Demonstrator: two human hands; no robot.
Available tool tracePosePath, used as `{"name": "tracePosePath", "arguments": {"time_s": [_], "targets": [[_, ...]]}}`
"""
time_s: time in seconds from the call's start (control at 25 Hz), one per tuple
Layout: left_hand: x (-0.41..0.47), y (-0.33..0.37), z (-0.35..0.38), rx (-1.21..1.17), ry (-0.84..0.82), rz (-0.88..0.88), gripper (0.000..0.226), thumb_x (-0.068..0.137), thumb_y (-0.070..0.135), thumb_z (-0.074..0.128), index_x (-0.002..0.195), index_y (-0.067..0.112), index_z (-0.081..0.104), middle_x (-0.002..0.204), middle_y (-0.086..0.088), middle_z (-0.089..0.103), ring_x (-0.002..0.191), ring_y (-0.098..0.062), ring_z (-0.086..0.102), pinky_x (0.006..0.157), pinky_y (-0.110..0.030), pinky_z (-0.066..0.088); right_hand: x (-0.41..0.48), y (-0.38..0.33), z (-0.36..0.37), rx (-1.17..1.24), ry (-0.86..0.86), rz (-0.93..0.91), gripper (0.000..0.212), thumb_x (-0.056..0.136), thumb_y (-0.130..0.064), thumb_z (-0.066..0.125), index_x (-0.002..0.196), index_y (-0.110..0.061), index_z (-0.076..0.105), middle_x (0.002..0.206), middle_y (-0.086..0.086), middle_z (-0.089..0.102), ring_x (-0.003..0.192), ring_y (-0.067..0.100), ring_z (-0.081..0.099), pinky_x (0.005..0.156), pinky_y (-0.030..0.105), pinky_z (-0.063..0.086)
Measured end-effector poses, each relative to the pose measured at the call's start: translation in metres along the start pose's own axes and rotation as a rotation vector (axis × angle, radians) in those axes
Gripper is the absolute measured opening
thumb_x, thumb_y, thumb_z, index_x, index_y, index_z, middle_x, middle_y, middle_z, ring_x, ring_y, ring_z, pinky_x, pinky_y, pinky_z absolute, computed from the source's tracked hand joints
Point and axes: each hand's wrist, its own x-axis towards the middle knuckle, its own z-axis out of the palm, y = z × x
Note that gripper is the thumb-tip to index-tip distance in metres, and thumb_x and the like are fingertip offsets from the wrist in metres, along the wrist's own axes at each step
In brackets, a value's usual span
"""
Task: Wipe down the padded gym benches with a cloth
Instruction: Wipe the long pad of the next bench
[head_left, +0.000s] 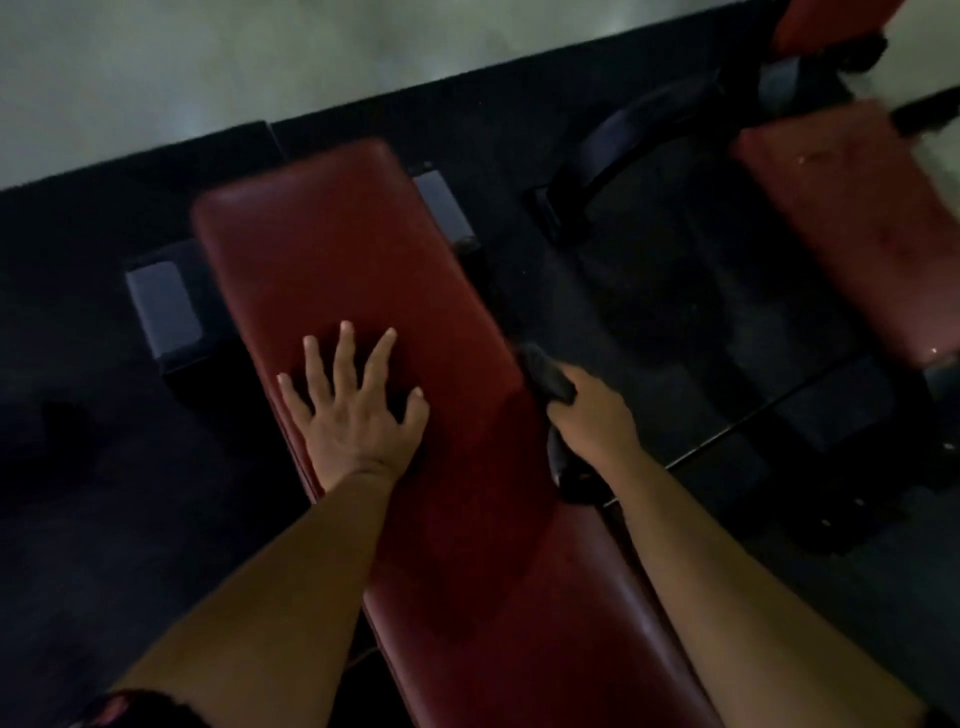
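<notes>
A long dark-red padded bench (337, 249) runs from the bottom of the view up toward the far wall. My left hand (353, 410) lies flat on its top with the fingers spread, holding nothing. My right hand (592, 410) grips a dark cloth (550, 376) against the bench's right side edge; more of the cloth hangs below my wrist. A second red padded bench (857, 228) stands to the right, apart from my hands.
Dark rubber flooring (649, 291) surrounds the benches. Grey bench feet (163, 306) stick out on the left and beyond the bench's right edge. A black curved frame part (623, 145) lies between the two benches. A pale wall (260, 62) runs behind.
</notes>
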Motion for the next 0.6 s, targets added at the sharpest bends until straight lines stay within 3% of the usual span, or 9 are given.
{"name": "tracePosePath", "arguments": {"time_s": [0.08,0.28,0.48,0.6], "targets": [[0.002,0.003,0.0,-0.006,0.03,-0.021,0.071,0.083,0.061,0.029,0.151,0.042,0.025,0.164,0.002,0.013,0.151,-0.029,-0.002,0.119,-0.058,-0.004,-0.01,0.01,-0.003,0.0,-0.042,0.032,0.053,0.093,-0.016,0.052,0.143,-0.032,0.044,0.134,0.002,0.055,0.117,0.025,0.055,0.086,0.029,0.04],[0.004,0.001,0.008,0.001,0.095,-0.019,0.07,0.081,0.059,0.032,0.147,0.036,0.038,0.16,-0.003,0.027,0.15,-0.034,0.011,0.118,-0.06,0.002,0.053,-0.051,0.002,0.003,-0.015,-0.077,0.053,0.096,-0.021,0.05,0.147,-0.031,0.037,0.141,0.005,0.047,0.121,0.028,0.052,0.092,0.035,0.041],[0.006,0.0,0.012,0.024,0.087,-0.024,0.068,0.083,0.059,0.032,0.147,0.038,0.034,0.161,-0.002,0.025,0.15,-0.034,0.009,0.118,-0.06,0.003,0.044,-0.049,0.001,0.041,-0.017,-0.13,0.057,0.095,-0.025,0.055,0.147,-0.034,0.035,0.141,0.001,0.042,0.119,0.021,0.052,0.093,0.033,0.042],[0.004,0.0,0.014,0.033,0.072,-0.031,0.069,0.083,0.059,0.03,0.149,0.039,0.031,0.162,-0.002,0.022,0.151,-0.033,0.006,0.118,-0.059,0.001,-0.004,-0.023,-0.005,-0.024,-0.048,0.048,0.055,0.093,-0.031,0.057,0.145,-0.034,0.038,0.139,0.0,0.044,0.115,0.022,0.054,0.087,0.034,0.044]]}}
